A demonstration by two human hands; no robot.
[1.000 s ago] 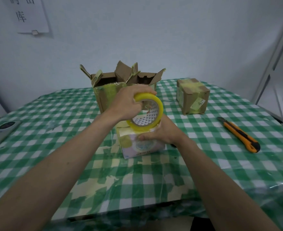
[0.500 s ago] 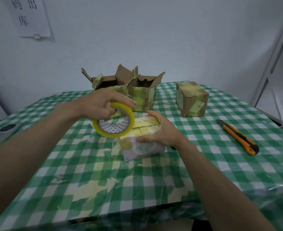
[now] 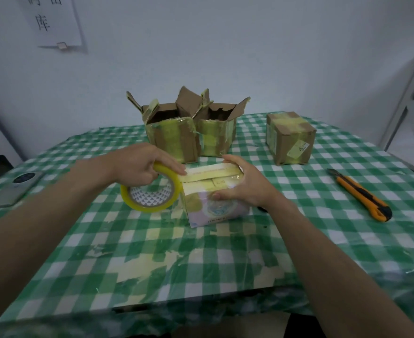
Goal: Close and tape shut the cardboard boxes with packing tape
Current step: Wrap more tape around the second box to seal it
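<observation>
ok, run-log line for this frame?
step: taping near box | left hand: grips tape roll at box's left edge | right hand: holds box | two back boxes open

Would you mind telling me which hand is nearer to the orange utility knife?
Right. The right hand grips the small white box, with bare tablecloth between it and the orange utility knife. The left hand, holding the tape roll, is beyond the box's far side.
</observation>
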